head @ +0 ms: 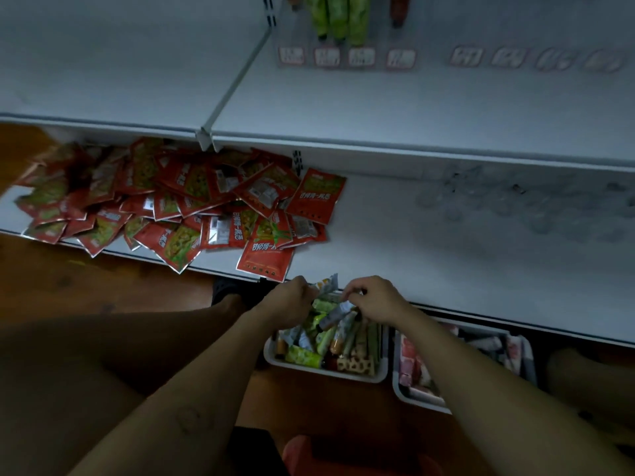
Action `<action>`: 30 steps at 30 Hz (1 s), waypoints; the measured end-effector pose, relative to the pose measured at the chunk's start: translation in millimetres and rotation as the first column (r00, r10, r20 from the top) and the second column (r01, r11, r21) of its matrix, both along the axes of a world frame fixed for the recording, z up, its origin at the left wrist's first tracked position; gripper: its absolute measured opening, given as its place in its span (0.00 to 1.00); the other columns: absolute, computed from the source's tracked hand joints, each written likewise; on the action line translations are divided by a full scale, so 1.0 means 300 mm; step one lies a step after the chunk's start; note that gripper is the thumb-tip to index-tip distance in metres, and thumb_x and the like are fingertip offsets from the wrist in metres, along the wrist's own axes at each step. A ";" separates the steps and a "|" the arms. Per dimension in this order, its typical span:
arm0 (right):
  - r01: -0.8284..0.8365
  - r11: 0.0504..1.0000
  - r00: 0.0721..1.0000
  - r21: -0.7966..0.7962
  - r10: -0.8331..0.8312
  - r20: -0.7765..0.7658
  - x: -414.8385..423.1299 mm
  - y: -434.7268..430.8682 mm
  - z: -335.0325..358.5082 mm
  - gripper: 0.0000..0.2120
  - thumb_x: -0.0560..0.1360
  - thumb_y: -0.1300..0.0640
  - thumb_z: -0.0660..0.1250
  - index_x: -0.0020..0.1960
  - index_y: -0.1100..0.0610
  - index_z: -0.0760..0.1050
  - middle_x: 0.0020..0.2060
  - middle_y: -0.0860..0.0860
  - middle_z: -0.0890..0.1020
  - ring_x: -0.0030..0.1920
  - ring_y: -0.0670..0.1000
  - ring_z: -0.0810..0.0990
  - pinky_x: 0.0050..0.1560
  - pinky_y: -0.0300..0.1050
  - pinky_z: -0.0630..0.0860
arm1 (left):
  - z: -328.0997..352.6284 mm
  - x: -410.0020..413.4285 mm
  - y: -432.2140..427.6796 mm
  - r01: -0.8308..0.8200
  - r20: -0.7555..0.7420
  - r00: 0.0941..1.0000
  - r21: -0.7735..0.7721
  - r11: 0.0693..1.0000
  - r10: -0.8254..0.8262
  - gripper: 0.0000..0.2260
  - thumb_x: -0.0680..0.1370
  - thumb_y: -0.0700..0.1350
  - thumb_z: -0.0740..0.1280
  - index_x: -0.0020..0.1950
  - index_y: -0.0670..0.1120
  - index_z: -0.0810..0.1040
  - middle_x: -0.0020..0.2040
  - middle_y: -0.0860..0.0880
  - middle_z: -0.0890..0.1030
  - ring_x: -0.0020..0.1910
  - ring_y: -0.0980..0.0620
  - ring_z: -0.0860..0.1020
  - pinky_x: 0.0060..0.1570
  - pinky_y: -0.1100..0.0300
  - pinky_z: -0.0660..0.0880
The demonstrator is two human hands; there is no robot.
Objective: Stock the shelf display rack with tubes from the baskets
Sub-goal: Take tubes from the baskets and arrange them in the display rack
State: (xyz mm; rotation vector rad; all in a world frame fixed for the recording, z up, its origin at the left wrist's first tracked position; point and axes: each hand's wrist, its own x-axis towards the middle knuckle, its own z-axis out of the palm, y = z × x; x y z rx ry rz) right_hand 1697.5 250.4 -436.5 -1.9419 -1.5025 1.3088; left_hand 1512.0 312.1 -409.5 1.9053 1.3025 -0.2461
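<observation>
Head view: both hands' fingers [354, 291] grip tubes [338, 312] over full basket [330, 372].

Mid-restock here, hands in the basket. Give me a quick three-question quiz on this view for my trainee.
1. True or false: both hands are over the white basket of tubes.
2. The green tubes already stocked hang: A) on the upper rack, B) on the floor, C) on the lower shelf.
3. What lies piled on the lower shelf?

Key:
1. True: left hand and right hand both reach into it.
2. A.
3. Red packets.
</observation>
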 end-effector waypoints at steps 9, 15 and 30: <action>0.111 0.981 0.991 0.161 -0.097 -0.093 0.068 -0.059 0.280 0.08 0.72 0.57 0.74 0.49 0.56 0.78 0.40 0.49 0.78 0.39 0.50 0.80 0.42 0.48 0.80 | 0.273 0.003 -0.004 0.032 0.109 0.993 0.115 0.993 -0.045 0.13 0.83 0.47 0.56 0.66 0.46 0.68 0.52 0.46 0.80 0.53 0.47 0.79 0.51 0.52 0.75; 0.162 0.916 0.987 0.366 -0.146 -0.070 0.072 -0.033 0.528 0.07 0.70 0.54 0.75 0.42 0.56 0.80 0.37 0.54 0.78 0.37 0.54 0.78 0.36 0.49 0.79 | 0.519 0.041 -0.019 0.092 0.215 0.963 0.297 0.950 -0.161 0.02 0.83 0.45 0.54 0.52 0.49 0.66 0.46 0.49 0.73 0.39 0.56 0.72 0.34 0.62 0.66; 0.051 0.747 0.980 0.663 -0.165 0.110 0.052 0.268 1.124 0.07 0.72 0.54 0.73 0.43 0.57 0.79 0.35 0.55 0.83 0.35 0.51 0.83 0.40 0.50 0.82 | 0.932 0.053 0.231 -0.396 0.727 0.683 0.442 0.805 -0.063 0.08 0.80 0.46 0.65 0.53 0.43 0.74 0.41 0.44 0.83 0.36 0.49 0.80 0.34 0.62 0.73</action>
